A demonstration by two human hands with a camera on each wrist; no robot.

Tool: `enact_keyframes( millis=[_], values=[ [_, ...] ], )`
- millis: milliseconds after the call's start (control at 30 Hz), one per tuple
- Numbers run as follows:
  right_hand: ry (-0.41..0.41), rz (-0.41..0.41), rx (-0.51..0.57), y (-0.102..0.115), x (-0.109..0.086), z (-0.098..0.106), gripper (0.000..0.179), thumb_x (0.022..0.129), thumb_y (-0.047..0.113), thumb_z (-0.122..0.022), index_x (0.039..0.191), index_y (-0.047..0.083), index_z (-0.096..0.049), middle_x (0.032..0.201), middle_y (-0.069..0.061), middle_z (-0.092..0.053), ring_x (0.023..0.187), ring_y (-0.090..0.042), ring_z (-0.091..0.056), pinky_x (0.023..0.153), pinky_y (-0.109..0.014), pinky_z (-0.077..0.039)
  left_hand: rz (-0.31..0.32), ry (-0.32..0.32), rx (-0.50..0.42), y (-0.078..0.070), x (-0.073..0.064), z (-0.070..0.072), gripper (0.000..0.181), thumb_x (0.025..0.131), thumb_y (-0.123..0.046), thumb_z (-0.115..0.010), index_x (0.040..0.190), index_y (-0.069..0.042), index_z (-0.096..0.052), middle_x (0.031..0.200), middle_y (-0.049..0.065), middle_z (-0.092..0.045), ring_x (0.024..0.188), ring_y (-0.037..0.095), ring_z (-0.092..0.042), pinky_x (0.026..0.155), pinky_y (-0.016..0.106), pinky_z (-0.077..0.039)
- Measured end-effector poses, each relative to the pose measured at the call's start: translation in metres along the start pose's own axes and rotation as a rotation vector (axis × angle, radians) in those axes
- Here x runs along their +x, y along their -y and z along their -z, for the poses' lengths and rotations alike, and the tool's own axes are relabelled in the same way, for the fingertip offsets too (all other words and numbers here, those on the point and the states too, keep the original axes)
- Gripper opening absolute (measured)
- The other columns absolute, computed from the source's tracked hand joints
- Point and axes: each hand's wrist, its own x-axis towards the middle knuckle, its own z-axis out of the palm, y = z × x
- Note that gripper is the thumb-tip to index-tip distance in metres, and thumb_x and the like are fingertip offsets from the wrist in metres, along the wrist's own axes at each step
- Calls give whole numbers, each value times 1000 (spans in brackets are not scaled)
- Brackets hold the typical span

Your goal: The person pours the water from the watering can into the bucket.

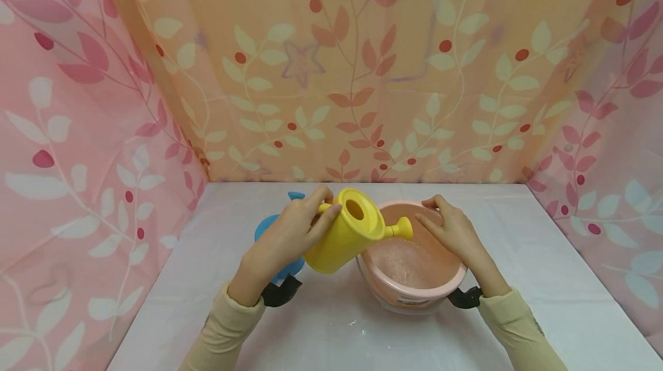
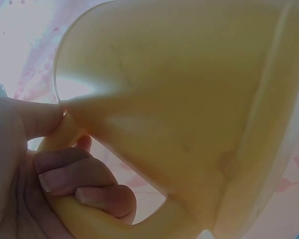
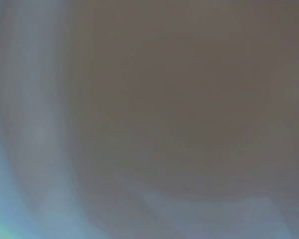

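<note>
My left hand (image 1: 292, 230) grips the handle of a yellow watering can (image 1: 336, 241), fingers curled round it in the left wrist view, where the can's body (image 2: 179, 89) fills most of the picture. The can tilts to the right, its sprinkler head (image 1: 403, 229) over a pink basin (image 1: 409, 290). Rippled water (image 1: 401, 262) lies in the basin. On the basin's far right rim, my right hand (image 1: 453, 230) holds on, with the thumb on the inner side. The right wrist view is blurred, filled by the dim basin wall (image 3: 189, 99).
A blue plastic object (image 1: 290, 270) stands behind my left wrist, partly hidden. Water drops (image 1: 357, 323) lie on the white table (image 1: 331, 345) in front of the basin. Patterned cloth walls (image 1: 331, 72) enclose the table at the back and both sides.
</note>
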Motion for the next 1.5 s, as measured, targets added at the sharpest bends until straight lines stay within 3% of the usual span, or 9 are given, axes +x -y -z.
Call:
enact_keyframes(
  millis=[1500],
  values=[
    [0, 1, 2, 1, 1, 0, 40, 82, 40, -57, 107, 9, -49, 106, -14, -59, 97, -32, -54, 78, -49, -42, -8, -4, 3, 3, 1, -1, 27, 90, -45, -36, 94, -19, -43, 61, -5, -43, 48, 6, -41, 45, 20, -38]
  ],
)
